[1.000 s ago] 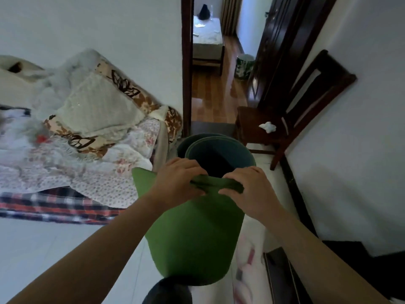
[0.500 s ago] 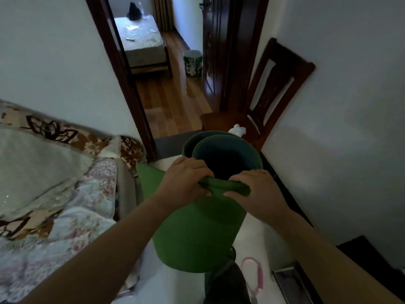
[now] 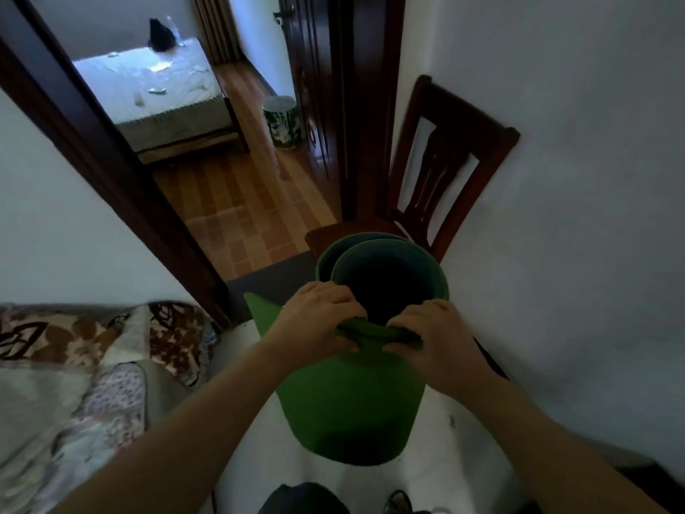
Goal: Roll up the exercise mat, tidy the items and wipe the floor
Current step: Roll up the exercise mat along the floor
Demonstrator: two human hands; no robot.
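Both my hands grip the near top rim of the green exercise mat.

My left hand (image 3: 319, 320) and right hand (image 3: 439, 341) sit side by side, fingers curled over the rim and pinching it into a fold between them. The exercise mat (image 3: 348, 406) is a loose, wide roll, upright in front of me over the pale floor (image 3: 255, 454), its open top dark inside, with a loose corner sticking out to the left past my left wrist. Just beyond it a dark wooden chair (image 3: 450, 157) stands against the white wall. To my left is a bed (image 3: 85, 369) heaped with patterned quilts. Through the doorway ahead, a patterned bin (image 3: 282, 122) stands on a wood floor.
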